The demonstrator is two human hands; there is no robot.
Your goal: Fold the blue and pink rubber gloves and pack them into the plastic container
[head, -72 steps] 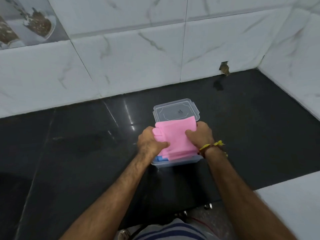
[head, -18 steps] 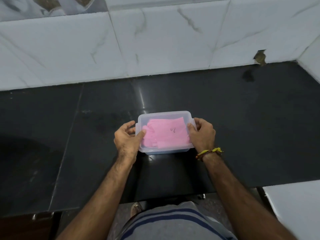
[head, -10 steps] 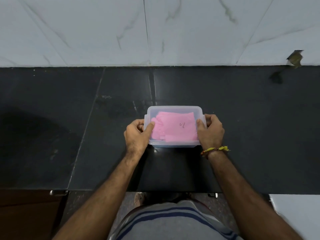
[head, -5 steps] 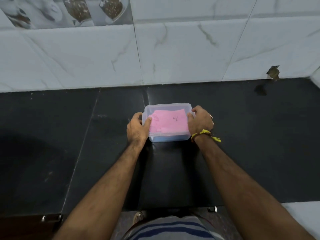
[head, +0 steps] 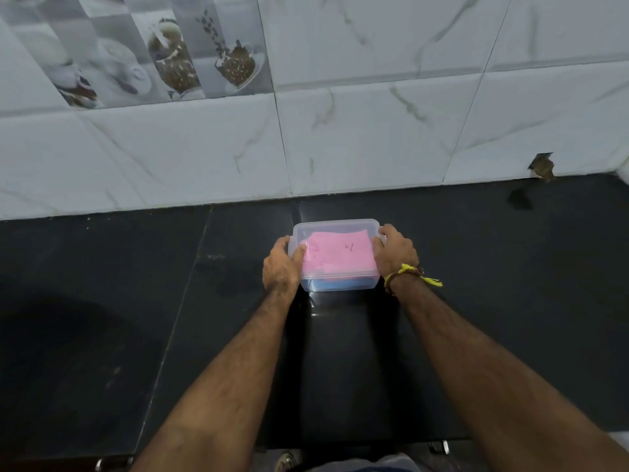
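A clear plastic container [head: 335,225] with its lid on stands on the black countertop, close to the back wall. Folded pink gloves [head: 337,255] show through the lid. Beneath them, blue gloves [head: 332,284] show through the front wall. My left hand [head: 282,267] grips the container's left end, thumb on the lid. My right hand [head: 394,252] grips the right end; a yellow thread band sits on that wrist.
The black countertop [head: 136,301] runs left and right of the container. A white marble-tiled wall [head: 340,141] rises just behind it, with a chipped hole [head: 543,166] at the right. The counter's front edge is near my body.
The container, held at both ends, has slid away from me toward the back wall. Seven seconds ago it was open, with the pink gloves being pressed in; now the lid is on.
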